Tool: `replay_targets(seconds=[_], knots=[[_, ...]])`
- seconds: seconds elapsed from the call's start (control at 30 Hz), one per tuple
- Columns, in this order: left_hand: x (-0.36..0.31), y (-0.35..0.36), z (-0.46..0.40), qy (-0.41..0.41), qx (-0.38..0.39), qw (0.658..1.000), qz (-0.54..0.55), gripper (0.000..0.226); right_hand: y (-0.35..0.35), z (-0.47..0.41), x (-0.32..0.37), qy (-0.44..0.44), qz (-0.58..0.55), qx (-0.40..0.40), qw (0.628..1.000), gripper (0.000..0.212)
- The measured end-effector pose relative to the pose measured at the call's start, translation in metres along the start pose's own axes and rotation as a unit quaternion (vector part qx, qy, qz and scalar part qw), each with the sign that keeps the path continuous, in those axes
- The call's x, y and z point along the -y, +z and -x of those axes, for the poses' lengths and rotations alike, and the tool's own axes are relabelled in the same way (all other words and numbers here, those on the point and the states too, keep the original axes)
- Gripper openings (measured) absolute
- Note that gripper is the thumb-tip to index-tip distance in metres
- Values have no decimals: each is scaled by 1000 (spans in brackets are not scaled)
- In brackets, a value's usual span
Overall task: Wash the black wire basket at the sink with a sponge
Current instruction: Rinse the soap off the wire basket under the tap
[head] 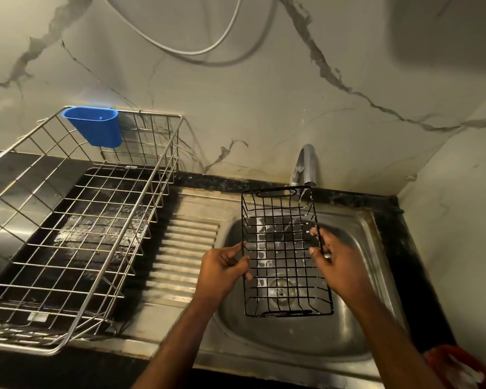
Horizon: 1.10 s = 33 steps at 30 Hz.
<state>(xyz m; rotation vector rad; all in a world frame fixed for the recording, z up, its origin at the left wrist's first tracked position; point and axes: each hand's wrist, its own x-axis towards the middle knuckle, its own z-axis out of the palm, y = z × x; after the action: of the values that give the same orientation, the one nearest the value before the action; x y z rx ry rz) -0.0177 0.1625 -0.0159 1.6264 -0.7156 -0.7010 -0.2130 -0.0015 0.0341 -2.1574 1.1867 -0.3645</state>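
Note:
The black wire basket (pixel 284 248) hangs over the steel sink (pixel 357 234), its open side facing me and its far end under the tap (pixel 306 167). Soap film and suds sit in several of its grid cells. My left hand (pixel 225 269) grips the basket's left rim. My right hand (pixel 334 256) grips the right rim. A thin stream of water falls from the tap onto the basket's far right corner. No sponge is in sight.
A large steel wire dish rack (pixel 76 220) stands on the wet black counter at left, with a blue plastic cup holder (pixel 96 130) hooked on its back rim. The ribbed drainboard (pixel 180 248) lies between rack and sink. A red object (pixel 460 366) sits at the bottom right corner.

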Motion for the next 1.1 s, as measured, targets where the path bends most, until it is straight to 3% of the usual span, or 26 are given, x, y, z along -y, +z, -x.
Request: replay_targets(seconds=[0.13, 0.3, 0.5, 0.67, 0.8, 0.9, 1.1], knots=[[-7, 2, 3, 2, 4, 1000, 0, 11, -1, 3, -4, 3, -12, 8, 1000, 55], [-6, 4, 3, -21, 7, 1000, 18, 30, -3, 8, -5, -7, -17, -1, 1000, 54], [-9, 5, 3, -19, 5, 1000, 7, 26, -4, 10, -5, -8, -19, -4, 1000, 54], [-11, 2, 5, -19, -4, 1000, 12, 46, -4, 6, -5, -6, -30, -3, 1000, 54], [-16, 2, 9, -5, 3, 1000, -7, 14, -1, 4, -7, -12, -26, -5, 1000, 53], [-22, 3, 10, 1, 1, 1000, -24, 32, 0, 2, -9, -11, -37, -3, 999, 53], [-16, 6, 11, -19, -5, 1000, -14, 25, 0, -3, -11, -15, -63, -5, 998, 53]])
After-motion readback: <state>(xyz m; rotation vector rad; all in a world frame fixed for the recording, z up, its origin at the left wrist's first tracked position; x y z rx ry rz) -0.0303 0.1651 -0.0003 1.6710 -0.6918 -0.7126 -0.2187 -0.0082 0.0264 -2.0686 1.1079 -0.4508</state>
